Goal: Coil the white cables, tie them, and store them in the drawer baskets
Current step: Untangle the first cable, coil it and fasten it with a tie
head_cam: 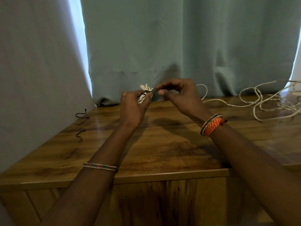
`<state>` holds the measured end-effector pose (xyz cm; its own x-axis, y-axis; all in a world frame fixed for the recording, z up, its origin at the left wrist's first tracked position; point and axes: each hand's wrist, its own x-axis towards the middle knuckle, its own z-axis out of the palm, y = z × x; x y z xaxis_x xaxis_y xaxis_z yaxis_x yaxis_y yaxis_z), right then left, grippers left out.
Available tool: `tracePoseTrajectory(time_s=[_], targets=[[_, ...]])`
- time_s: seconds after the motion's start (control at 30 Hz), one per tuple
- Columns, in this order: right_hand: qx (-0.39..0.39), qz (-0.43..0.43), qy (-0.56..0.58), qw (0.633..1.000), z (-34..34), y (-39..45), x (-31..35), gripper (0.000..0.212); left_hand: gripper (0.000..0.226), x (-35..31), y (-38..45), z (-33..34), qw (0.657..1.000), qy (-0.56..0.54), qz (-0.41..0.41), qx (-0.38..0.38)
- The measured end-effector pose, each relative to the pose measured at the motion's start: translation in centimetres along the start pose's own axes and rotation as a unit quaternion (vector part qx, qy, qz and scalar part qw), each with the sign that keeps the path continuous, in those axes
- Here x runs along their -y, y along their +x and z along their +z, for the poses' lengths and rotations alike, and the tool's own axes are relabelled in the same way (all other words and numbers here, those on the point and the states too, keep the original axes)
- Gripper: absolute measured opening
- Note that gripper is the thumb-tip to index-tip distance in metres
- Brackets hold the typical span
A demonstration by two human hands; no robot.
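Above the worktop (146, 154), left hand (132, 106) grips the soft, light coil (144, 93); right hand (177, 97) pinches the tie (150, 91). Loose cable (260, 101) lies at two o'clock.

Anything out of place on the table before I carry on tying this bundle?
Nothing damaged. The loose white cables lie in a tangle at the table's far right, uncoiled. Spare black ties lie scattered at the left edge. The left hand holds the coiled bundle; the right hand pinches its tie.
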<state>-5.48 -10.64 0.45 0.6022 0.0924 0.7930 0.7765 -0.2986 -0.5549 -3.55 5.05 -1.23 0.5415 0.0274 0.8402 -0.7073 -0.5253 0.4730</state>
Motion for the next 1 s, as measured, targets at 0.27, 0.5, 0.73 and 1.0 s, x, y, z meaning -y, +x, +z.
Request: tracePoseTrajectory(time_s=[0.27,0.5,0.73,1.0], targets=[[-0.045,0.016,0.078,0.996,0.36,0.02,0.64,0.011,0.022,-0.02,-0.08,0.39,0.997,0.066,0.045,0.013],[-0.035,0.023,-0.049,0.998,0.3,-0.18,0.41,0.006,0.02,-0.18,-0.31,0.38,0.995,0.081,0.044,0.027],[0.003,0.076,-0.029,0.997,0.04,0.0,0.18,0.007,0.021,-0.55,-0.46,0.39,0.993,0.1,0.055,0.03],[0.008,0.062,-0.092,0.994,0.26,-0.23,0.46,0.004,0.021,-0.64,-0.51,0.33,0.993,0.1,0.061,0.027]])
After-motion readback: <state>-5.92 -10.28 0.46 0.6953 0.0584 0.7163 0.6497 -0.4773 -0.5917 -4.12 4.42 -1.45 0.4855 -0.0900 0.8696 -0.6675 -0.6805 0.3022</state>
